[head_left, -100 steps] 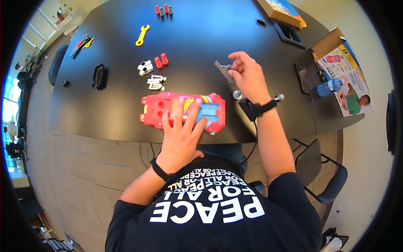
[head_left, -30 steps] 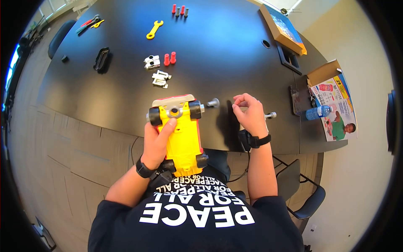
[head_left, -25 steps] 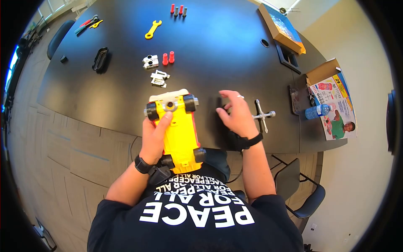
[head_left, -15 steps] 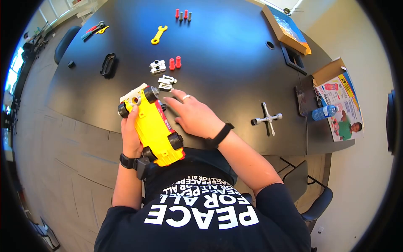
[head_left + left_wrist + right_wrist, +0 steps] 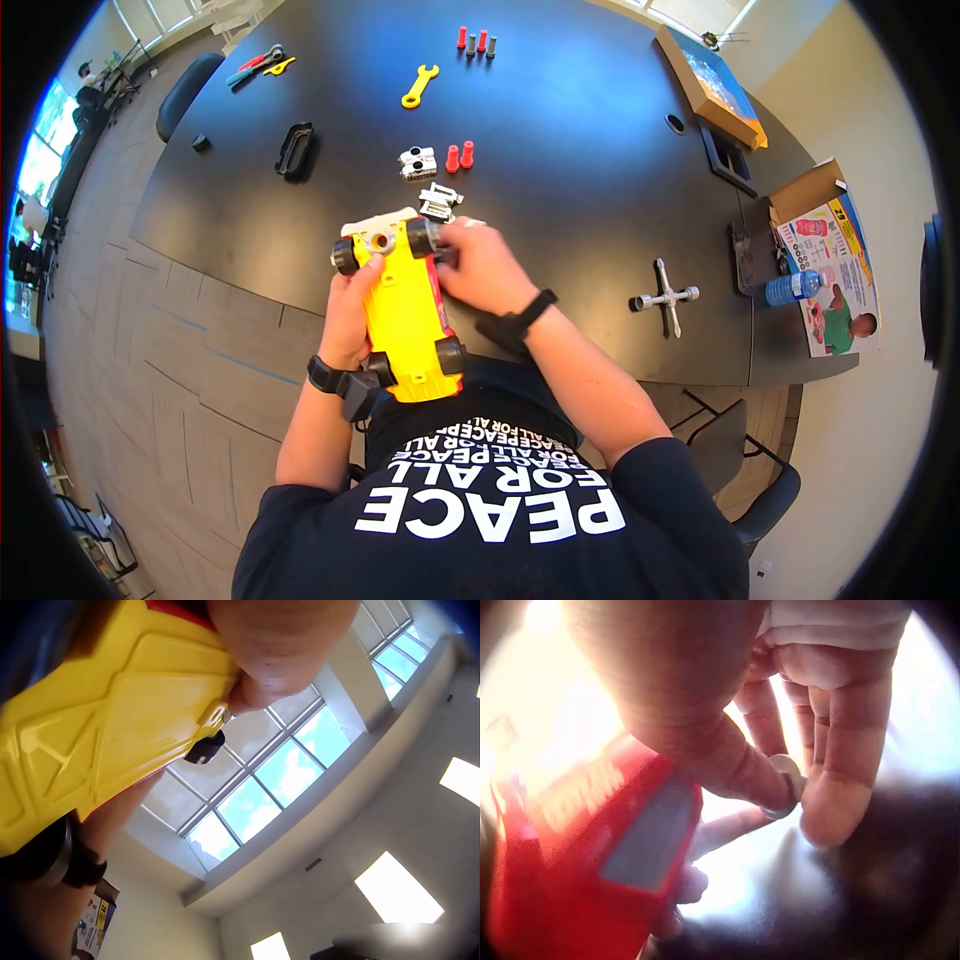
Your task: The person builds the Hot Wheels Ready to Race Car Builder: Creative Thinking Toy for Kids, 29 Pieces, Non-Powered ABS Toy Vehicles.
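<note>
Toy car: yellow underside facing the person, at the table's near edge; left hand grips its left side.
Right hand: pinches small grey part by far right wheel; contact unclear.
Drop risk: loosened pinch; one-sided grip may let car twist.
In the way: silver piece just beyond, could be knocked.
Around: red pegs farther; cross wrench right.

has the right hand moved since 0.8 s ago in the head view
Yes. The right hand has moved to the person's left, away from the cross-shaped wrench, and is now beside the toy car.
</note>
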